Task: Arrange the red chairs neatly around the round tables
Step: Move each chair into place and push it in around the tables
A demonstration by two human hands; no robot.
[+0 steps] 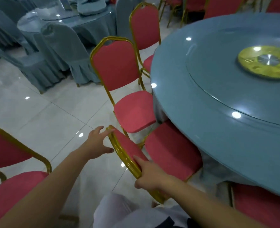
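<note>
While spread left hand (pixel 98 142) touches chair (pixel 126 146), right hand (pixel 150 177) grips it.

The nearest red chair (pixel 129 148), gold-framed, has its backrest's top corner at the left fingers (pixel 107 131) and its side rail under the right fingers (pixel 138 161), seat tucked beneath the round table (pixel 201 129). A second red chair (pixel 118 68) stands upright just beyond them.
</note>
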